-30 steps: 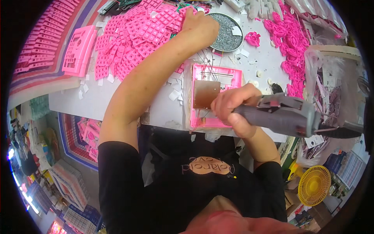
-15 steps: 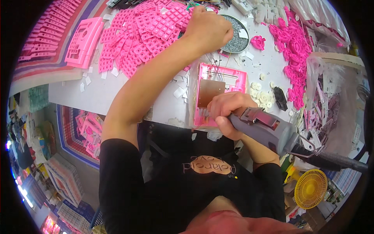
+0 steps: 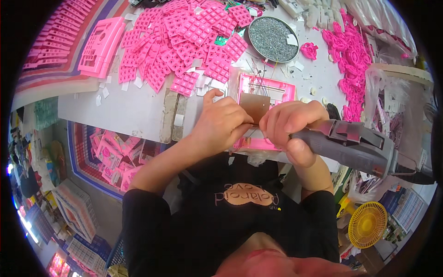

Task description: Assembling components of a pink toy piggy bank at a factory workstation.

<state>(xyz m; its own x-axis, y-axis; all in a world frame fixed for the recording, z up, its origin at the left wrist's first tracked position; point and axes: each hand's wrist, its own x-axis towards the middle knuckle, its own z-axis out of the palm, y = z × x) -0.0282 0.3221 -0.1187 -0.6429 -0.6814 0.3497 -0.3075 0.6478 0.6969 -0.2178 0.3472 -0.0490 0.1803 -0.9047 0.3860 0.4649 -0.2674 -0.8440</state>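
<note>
My right hand [image 3: 297, 122] is wrapped round a grey electric screwdriver [image 3: 353, 147], held nearly level with its tip toward the left. Thumb and fingers of my left hand [image 3: 221, 121] are pinched together beside that tip; whatever lies between them is too small to make out. Both hands are over the near part of an open pink plastic housing [image 3: 289, 91]. Inside it lies a brown board [image 3: 254, 106], with thin wires rising at its far end. My hands hide much of the housing's near part.
Pink keypads [image 3: 184, 44] are heaped at the far left of the table. Beyond the housing stands a round dish [image 3: 276, 61] of small metal screws. Pink ring-shaped parts [image 3: 353, 74] lie to the right. A crate [image 3: 76, 152] of pink parts sits lower left, a yellow fan [image 3: 368, 224] lower right.
My left hand has come back from beside the dish of screws to the housing, its fingers pinched. The screwdriver in my right hand has shifted a little to the right.
</note>
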